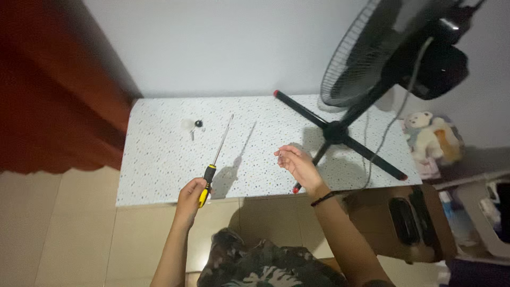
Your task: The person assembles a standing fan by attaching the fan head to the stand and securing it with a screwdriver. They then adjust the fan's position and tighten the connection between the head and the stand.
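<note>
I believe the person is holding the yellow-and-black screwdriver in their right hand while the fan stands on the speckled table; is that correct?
Not quite: the head view shows the left hand gripping the screwdriver. The right hand is empty, fingers loosely curled. The fan does stand on the speckled table.

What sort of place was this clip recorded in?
Most likely a room in a home. A soft toy lies by the wall, a standing fan rests on a low speckled table, and a red curtain hangs beside a tiled floor.
</note>
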